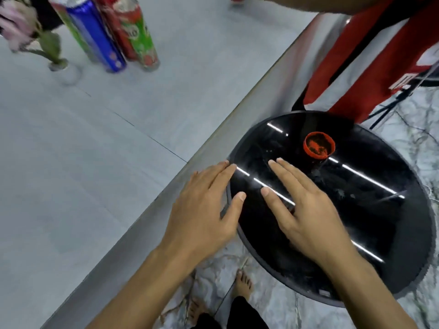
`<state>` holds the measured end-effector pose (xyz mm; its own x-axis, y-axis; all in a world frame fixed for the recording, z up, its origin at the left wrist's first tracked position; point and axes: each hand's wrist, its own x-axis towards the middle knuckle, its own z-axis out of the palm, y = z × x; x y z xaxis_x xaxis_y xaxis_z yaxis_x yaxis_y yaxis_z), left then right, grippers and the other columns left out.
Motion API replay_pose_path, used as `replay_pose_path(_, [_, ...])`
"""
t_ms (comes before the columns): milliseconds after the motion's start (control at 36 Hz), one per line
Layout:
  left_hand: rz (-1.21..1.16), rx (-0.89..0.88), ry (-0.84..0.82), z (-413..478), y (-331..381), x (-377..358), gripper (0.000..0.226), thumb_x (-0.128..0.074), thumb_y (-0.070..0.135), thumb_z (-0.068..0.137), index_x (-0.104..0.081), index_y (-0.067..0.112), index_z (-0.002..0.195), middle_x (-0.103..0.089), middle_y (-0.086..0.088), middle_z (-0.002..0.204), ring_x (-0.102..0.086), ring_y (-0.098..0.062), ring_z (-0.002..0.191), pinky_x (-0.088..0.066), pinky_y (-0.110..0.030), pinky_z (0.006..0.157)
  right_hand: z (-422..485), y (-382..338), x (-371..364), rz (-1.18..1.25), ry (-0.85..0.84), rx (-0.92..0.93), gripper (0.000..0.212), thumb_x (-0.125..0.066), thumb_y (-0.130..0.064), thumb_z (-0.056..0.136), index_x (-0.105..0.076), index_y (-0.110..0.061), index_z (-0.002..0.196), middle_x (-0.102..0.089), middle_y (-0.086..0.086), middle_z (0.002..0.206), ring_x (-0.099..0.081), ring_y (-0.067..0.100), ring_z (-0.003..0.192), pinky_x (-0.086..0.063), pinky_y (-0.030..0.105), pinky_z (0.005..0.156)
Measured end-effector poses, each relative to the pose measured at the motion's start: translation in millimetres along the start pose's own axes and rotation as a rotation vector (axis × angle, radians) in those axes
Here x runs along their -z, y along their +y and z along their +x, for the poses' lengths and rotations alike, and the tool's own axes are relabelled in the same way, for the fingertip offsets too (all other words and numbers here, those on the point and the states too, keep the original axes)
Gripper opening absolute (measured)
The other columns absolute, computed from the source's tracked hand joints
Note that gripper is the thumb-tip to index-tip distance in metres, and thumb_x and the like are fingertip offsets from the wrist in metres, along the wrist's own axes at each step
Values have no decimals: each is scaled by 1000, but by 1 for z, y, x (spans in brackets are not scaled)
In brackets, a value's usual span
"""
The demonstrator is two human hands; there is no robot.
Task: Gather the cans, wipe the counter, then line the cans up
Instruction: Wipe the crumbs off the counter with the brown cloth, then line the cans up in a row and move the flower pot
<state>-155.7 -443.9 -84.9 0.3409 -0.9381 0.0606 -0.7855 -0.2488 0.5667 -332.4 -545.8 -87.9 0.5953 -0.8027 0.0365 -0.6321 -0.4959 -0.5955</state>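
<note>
Several tall cans stand bunched at the far left of the pale grey counter [99, 143]: a blue can [95, 36], a green and red can [140, 39], a red one behind it and a green one at the left. My left hand [204, 210] hovers flat over the counter's edge, fingers apart, holding nothing. My right hand [306, 210] is spread flat above a round black glossy table [356, 210] beside the counter, also holding nothing. No cloth is in view.
A small red cup [319, 145] stands on the black table. Pink flowers in a glass vase [57, 60] stand left of the cans. Red fabric [370, 55] hangs at the upper right. My bare feet [242, 283] are on the marble floor below.
</note>
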Motion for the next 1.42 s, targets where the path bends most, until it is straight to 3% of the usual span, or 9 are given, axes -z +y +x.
replay_pose_path(278, [14,109,166,-12,-43,89,59,-47,52,101,-41,28,155,-38,14,161,-29,-1,147,-13,-29,126,46,-91,-12,-37,-32,197,63,-49,-53,99,-45,-22,153,-43,-3,158,-36,10,146,-30,26,118])
replay_pose_path(389, [4,181,230,-11,-67,113,60,-46,58,99,-42,32,153,-41,17,159,-31,1,145,-17,-27,123,65,-120,-22,-26,-49,237,65,-46,-59,99,-39,-28,156,-38,-6,161,-32,7,147,-24,20,114])
replay_pose_path(472, [-17,243,261,-7,-83,127,61,-45,62,97,-41,36,152,-41,19,158,-35,-4,145,-31,-31,120,80,-138,-30,20,-53,252,66,-47,-60,99,-37,-28,156,-36,-8,162,-32,7,147,-30,26,116])
replay_pose_path(556, [-24,282,290,-1,-96,138,60,-45,64,97,-40,39,152,-42,20,157,-37,-4,145,-33,-29,117,98,-151,-38,32,-59,259,68,-47,-60,99,-36,-27,157,-36,-8,162,-33,8,147,-36,33,116])
replay_pose_path(667, [-19,307,342,13,-110,151,59,-46,63,97,-44,38,150,-46,19,155,-40,-3,143,-33,-25,113,125,-163,-49,23,-62,259,72,-47,-62,98,-33,-24,158,-36,-7,162,-33,8,146,-23,20,111])
replay_pose_path(833, [-42,351,390,34,-128,166,59,-46,65,95,-49,38,147,-49,21,151,-43,-1,139,-32,-20,109,174,-173,-58,71,-48,250,76,-48,-69,94,-34,-27,157,-40,-9,159,-34,5,141,-19,11,102])
replay_pose_path(972, [-45,391,396,59,-146,178,62,-46,70,91,-47,43,147,-47,25,151,-40,2,140,-31,-19,108,224,-182,-61,104,-46,241,81,-49,-74,91,-35,-27,156,-43,-6,157,-39,11,142,-27,21,105])
replay_pose_path(1139, [-43,392,383,80,-163,182,64,-46,73,91,-43,44,148,-44,26,153,-36,2,144,-35,-40,120,276,-191,-70,104,-32,233,87,-51,-76,88,-36,-23,156,-44,-5,157,-42,15,142,-36,34,112])
replay_pose_path(1417, [-4,332,343,105,-190,171,65,-53,67,93,-44,38,150,-43,23,155,-30,11,144,-22,-26,124,333,-185,-99,183,-34,164,92,-68,-66,83,-37,-19,155,-48,-1,154,-49,19,137,-43,36,108])
